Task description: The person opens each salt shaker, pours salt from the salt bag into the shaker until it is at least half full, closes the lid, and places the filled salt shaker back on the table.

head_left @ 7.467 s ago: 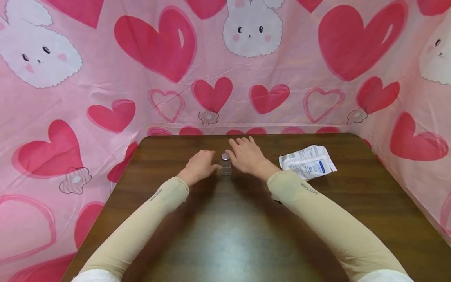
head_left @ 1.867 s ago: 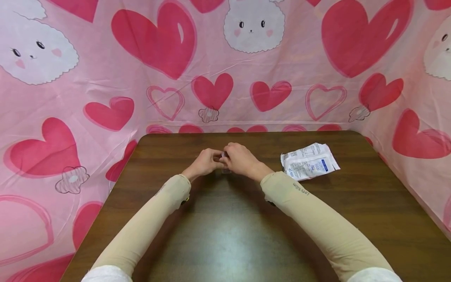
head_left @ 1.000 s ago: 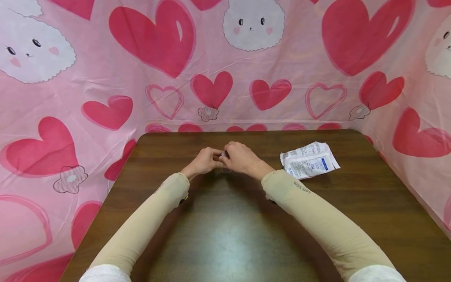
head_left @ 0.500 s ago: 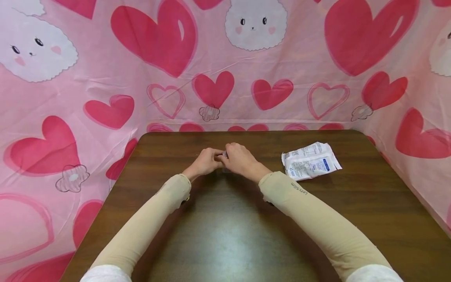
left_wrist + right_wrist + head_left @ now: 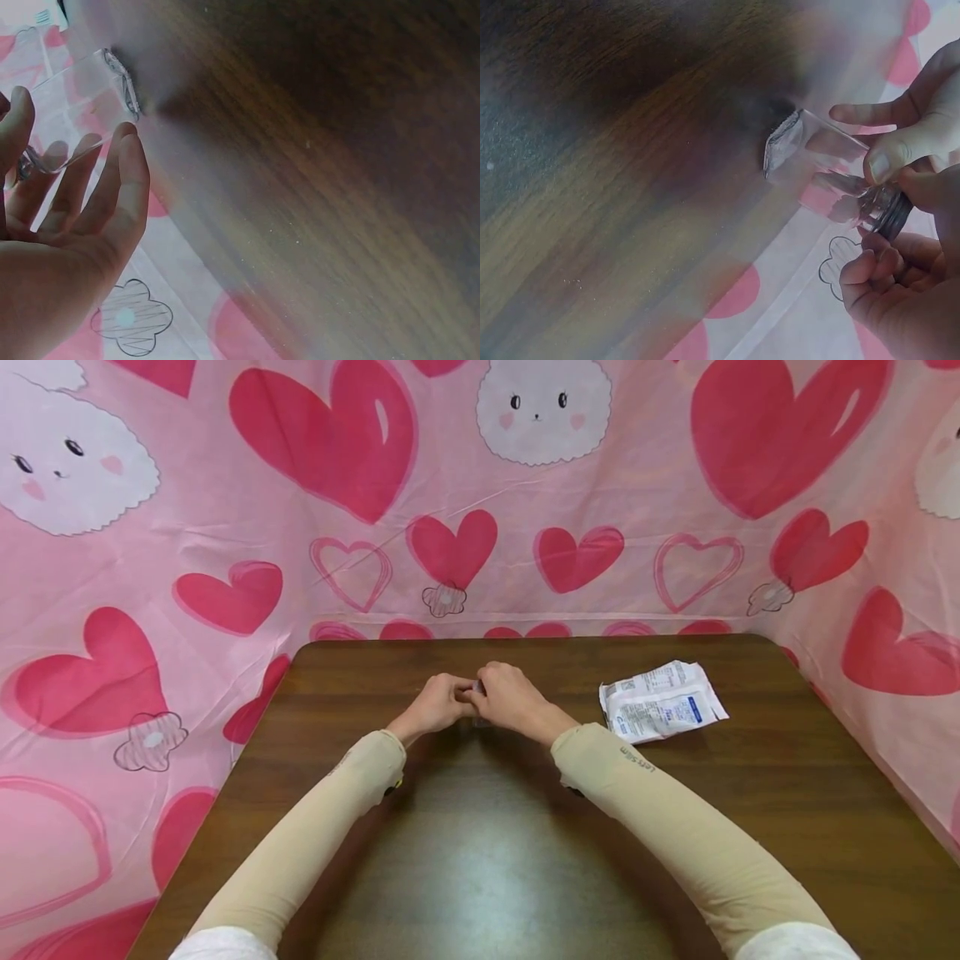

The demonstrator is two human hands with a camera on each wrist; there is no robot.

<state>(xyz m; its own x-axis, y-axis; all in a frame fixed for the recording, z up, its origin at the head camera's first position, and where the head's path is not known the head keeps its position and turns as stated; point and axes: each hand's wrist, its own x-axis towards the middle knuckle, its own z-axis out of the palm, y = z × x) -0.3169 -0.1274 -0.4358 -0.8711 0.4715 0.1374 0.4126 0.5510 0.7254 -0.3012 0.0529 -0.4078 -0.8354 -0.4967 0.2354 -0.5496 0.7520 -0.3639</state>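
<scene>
Apparently, near the far edge of the desk [image 5: 465, 843], the left hand [image 5: 437, 702] grasped the glass jar [image 5: 808, 165] while the right hand [image 5: 513, 697] pinched its cap [image 5: 891, 214]; a slack left grip could topple it

The jar [image 5: 810, 166] is clear — see-through down to a thick, glinting base. It stands upright, base down at the surface [image 5: 480, 835], towards the far edge. A dark, ridged cap [image 5: 892, 214] — partly hidden — tops its neck.
</scene>
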